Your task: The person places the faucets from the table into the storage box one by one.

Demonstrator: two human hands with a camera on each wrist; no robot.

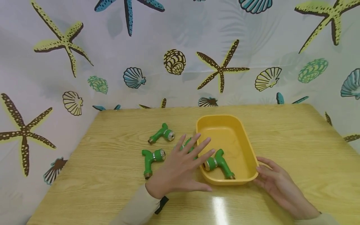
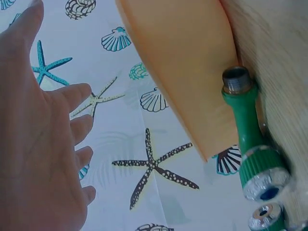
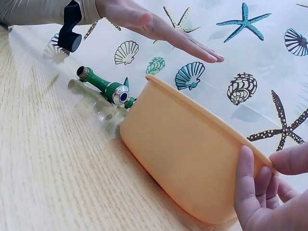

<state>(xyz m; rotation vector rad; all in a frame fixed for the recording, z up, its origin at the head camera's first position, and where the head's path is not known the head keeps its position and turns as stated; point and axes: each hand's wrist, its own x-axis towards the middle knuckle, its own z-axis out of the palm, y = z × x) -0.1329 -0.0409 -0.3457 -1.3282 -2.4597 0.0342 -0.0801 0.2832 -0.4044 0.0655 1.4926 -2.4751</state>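
My left hand [image 1: 182, 168] hovers over the near-left side of a yellow plastic bin [image 1: 247, 147], fingers spread and holding nothing. Inside the bin lies a green tap [image 1: 220, 162] with a threaded brass end. At the bin's near-right corner, my right hand [image 1: 281, 184] grips the rim between thumb and fingers, as the right wrist view shows. Left of the bin are an upper green tap [image 1: 161, 133] and a lower green tap [image 1: 150, 162], both lying on the table. Another green tap [image 1: 189, 143] beside the bin's left wall is partly hidden behind my left fingers.
The wooden table [image 1: 107, 162] carries the bin and the loose taps. A cloth [image 1: 174, 31] printed with starfish and shells hangs behind the table and down its sides. A black strap piece [image 1: 161, 205] sits at my left wrist.
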